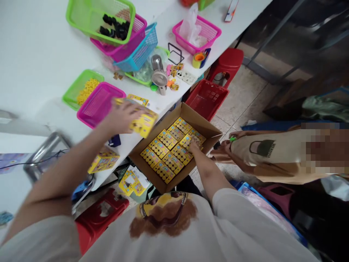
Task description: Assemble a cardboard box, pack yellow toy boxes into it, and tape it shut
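Note:
My left hand (pixel 122 114) is wrapped round a yellow box (pixel 144 122), slightly blurred, over the table's front edge. Below and to the right stands an open cardboard carton (pixel 160 187) holding several yellow boxes (pixel 165 139) laid side by side. Inside the carton, at its right part, my right hand (pixel 194 142) touches the top of one of these boxes; its fingers point down and are too small to make out. More yellow packaging (pixel 105 160) sits at the table edge to the left.
On the white table (pixel 51 43) are a pink basket (pixel 99 103), a green basket (pixel 71 89) with yellow pieces, stacked baskets, a small fan (pixel 160 78) and tape (pixel 199 59). A red crate (pixel 208 98) adjoins the carton. Another person (pixel 261 149) stands at right.

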`<state>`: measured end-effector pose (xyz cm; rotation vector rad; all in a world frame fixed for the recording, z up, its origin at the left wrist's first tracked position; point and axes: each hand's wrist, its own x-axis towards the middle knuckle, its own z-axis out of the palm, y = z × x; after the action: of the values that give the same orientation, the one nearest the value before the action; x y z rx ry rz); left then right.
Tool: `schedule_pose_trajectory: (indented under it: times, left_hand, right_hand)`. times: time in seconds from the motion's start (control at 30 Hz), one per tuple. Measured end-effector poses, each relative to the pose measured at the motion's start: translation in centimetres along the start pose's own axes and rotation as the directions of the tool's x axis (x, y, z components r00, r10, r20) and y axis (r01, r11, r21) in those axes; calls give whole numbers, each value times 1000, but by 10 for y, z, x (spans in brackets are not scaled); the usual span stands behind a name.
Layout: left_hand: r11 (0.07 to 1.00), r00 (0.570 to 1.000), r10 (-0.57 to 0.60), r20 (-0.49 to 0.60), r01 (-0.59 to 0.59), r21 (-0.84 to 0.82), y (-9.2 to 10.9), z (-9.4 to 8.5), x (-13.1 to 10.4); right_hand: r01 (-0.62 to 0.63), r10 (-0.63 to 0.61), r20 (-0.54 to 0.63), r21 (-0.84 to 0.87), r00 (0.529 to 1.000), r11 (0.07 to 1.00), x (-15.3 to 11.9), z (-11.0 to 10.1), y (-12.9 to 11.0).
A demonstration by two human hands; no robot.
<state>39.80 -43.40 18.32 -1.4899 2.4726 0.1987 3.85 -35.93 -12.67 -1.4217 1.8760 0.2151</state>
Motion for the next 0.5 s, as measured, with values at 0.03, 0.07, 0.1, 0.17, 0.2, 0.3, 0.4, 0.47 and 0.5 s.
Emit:
schedule_pose_trajectory:
  times: [0.03,0.07,0.1,0.17,0.2,0.3,0.4,0.47,0.5]
  left_hand:
    - [990,990,140,25,-140,-4,26,12,29]
    - [970,970,242,26,-241,-38,51,27,58]
    - [944,945,324,36,-321,-69,72,44,84]
    - [905,900,424,101,-417,-88,105,83,131]
    - [898,890,438,127,-428,-96,116,104,152]
    - [924,894,379,240,-351,-154,130,163,199]
    - [951,895,293,336,-238,-196,129,209,223]
    - [958,891,266,368,-201,-205,130,232,229]
    - [962,890,247,382,-178,-208,131,242,230]
  right_hand:
    - [-2,2,10,0,1000,1000,2,2,1]
    - [-7,7,21,-2,1000,1000,4,4,2]
    - [-10,10,34,-3,999,1000,6,4,3]
    - [-14,14,65,-7,998,1000,10,4,4]
    - [-15,16,79,-10,997,1000,12,3,5]
    - [-34,37,112,-26,993,999,18,6,5]
    - [-90,96,139,-49,986,995,27,12,4]
    - [-121,129,155,-62,979,991,33,16,4]
    - [-130,139,162,-66,977,989,36,18,4]
